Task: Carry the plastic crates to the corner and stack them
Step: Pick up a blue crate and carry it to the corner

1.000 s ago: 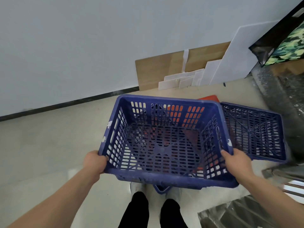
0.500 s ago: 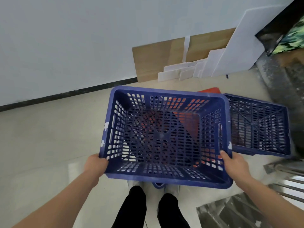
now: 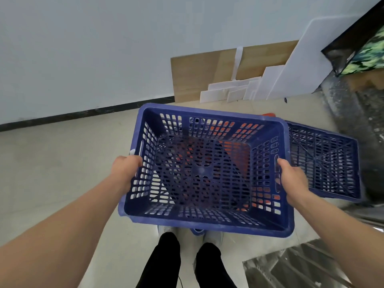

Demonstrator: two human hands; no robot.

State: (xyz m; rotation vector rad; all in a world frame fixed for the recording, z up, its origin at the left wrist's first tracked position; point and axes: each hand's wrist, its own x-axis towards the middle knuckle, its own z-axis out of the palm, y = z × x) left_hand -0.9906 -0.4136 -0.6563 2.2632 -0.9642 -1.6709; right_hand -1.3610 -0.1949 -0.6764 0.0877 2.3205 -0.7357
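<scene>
2 hands carry a blue perforated plastic crate (image 3: 204, 173) in the air above the pale tiled floor (image 3: 62, 173), its open top facing the camera. The left hand (image 3: 125, 170) is closed around the rim by the handle slot of the crate's 9 o'clock short wall, and the right hand (image 3: 291, 179) is closed the same way on the 3 o'clock short wall, so the crate's long axis runs from hand to hand, 9 to 3. Through the holes of its floor and far wall shows an orange-red plastic crate (image 3: 268, 115) lying underneath it, toward 12 o'clock. A second blue perforated plastic crate (image 3: 324, 161) sits at 3 o'clock just beyond the right hand, its near edge hidden behind the carried one. The move to come likely turns on this: the orange-red crate lies straight below and slightly forward of both hands, neither hand nearer, so the load wants lowering level with its long axis matched to the one beneath. A brown wooden board (image 3: 207, 75) and white panels (image 3: 301, 59) lean on the wall at 1 o'clock.
</scene>
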